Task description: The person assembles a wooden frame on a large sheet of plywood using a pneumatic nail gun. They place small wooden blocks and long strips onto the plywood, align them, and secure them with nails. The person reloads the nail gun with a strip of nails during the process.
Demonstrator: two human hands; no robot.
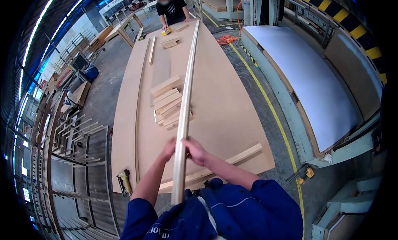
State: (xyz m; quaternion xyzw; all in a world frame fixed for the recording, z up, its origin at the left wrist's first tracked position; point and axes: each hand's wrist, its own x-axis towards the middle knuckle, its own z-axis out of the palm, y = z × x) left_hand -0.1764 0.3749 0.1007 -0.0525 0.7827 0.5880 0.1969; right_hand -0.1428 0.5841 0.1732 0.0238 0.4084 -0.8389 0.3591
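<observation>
A long pale wooden strip [188, 82] runs from close to my body out to the far part of the board. My left hand [168, 149] grips it from the left side, and my right hand [195, 151] grips it from the right, the fingers of both partly hidden behind the wood. Beneath lies a large brown wooden panel [224, 111]. Several short wooden blocks [166, 100] are heaped on it left of the strip. Another strip [244, 154] lies across the panel's near end, partly under my arms. One more long strip [138, 99] lies along the left edge.
A nail gun [124, 182] rests at the panel's near left corner. Across the far end, a co-worker [172, 10] leans over with a hand by a yellow tool [166, 31]. Metal racks [83, 157] stand at left; a white-topped machine bed [302, 82] stands at right.
</observation>
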